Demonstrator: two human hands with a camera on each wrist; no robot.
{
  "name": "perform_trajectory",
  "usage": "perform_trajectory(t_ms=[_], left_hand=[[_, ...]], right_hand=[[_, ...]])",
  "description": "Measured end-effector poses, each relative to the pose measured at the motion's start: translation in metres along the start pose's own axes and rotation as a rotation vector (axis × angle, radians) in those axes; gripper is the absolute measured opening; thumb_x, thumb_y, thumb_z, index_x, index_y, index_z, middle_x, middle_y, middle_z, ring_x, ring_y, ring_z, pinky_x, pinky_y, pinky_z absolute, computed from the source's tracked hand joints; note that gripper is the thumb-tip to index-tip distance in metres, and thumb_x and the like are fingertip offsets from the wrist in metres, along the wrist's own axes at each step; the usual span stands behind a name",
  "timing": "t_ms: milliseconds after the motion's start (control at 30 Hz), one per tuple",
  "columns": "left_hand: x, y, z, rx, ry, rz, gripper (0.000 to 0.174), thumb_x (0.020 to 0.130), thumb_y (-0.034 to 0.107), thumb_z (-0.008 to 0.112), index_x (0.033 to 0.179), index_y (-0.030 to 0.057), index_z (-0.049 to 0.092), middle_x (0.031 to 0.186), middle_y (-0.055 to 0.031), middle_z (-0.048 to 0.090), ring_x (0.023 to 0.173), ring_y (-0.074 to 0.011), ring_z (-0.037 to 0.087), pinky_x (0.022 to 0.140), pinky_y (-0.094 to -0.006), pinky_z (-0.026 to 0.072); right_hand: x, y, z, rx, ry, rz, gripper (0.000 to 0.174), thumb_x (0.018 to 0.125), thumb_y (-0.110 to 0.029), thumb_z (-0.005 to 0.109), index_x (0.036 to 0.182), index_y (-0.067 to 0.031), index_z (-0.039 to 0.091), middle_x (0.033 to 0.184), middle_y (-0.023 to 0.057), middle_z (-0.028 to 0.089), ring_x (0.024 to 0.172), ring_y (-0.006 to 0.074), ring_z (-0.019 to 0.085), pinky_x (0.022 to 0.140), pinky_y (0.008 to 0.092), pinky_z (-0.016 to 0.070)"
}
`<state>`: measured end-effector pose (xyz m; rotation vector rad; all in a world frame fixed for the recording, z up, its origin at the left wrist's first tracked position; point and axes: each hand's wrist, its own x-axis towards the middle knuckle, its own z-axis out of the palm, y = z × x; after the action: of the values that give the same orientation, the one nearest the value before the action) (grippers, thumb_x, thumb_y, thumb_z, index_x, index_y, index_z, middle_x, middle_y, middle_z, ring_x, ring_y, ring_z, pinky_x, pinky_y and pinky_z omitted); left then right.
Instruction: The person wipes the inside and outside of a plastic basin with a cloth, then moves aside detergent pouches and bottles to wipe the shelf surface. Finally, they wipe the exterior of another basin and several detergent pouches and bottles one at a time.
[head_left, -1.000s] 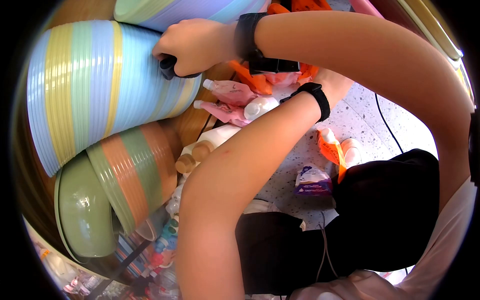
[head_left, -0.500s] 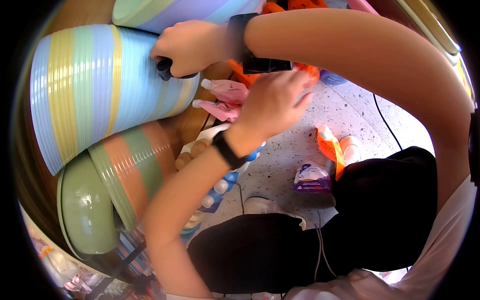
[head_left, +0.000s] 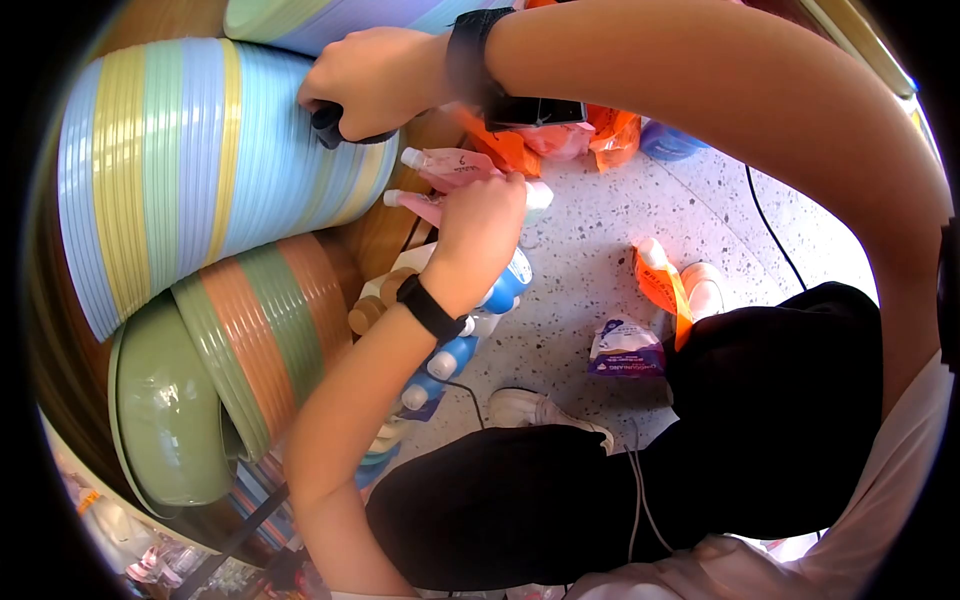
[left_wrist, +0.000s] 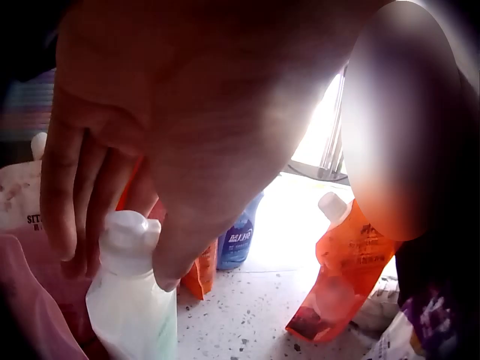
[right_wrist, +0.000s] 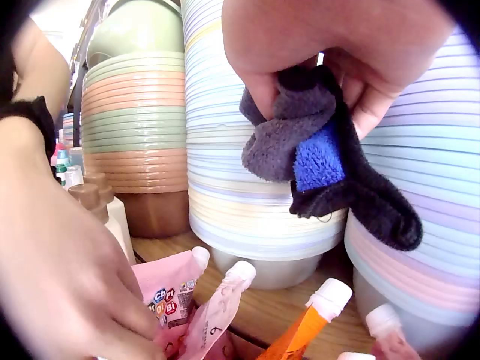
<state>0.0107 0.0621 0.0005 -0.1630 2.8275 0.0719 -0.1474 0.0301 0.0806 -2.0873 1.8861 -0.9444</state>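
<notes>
My right hand (head_left: 375, 80) pinches a fuzzy black and grey sock with a blue patch (right_wrist: 319, 161). The sock hangs in front of a tall stack of pastel-striped basins (head_left: 180, 160). Lower down, my left hand (head_left: 478, 238) reaches over the pouches and bottles on the floor. In the left wrist view, its thumb and loosely bent fingers lie around the neck of a translucent white-capped bottle (left_wrist: 129, 300), fingertips spread beside it. Two pink pouches with white caps (head_left: 450, 165) stand right by that hand, partly covered by it.
Green and orange basins (head_left: 270, 340) lean beside the striped stack. Pump bottles with brown tops (head_left: 372, 310) and blue bottles (head_left: 455, 355) line the shelf foot. An orange pouch (head_left: 660, 285) and a purple packet (head_left: 628, 350) lie near my legs.
My left hand came back from under the right arm, past the orange bags, to the white-capped bottle and pink pouches. My right hand stays at the basins with the sock.
</notes>
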Motion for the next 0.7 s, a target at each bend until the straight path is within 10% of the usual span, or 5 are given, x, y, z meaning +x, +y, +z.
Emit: perform_trajectory(t_ms=[700], left_hand=[[0.006,0.017,0.010,-0.184,0.008,0.070,0.025,0.077,0.020,0.077,0.087,-0.0013,0.068,0.080,-0.0214,0.069,0.080,-0.0366,0.070,0.072,-0.0453,0.0556]], right_hand=[[0.001,-0.004,-0.005,-0.076,-0.053,-0.011,0.031,0.082,-0.024,0.061,0.106,-0.0074,0.071,0.095,0.0168,0.073,0.090,0.0375,0.070,0.077,0.0473,0.0573]])
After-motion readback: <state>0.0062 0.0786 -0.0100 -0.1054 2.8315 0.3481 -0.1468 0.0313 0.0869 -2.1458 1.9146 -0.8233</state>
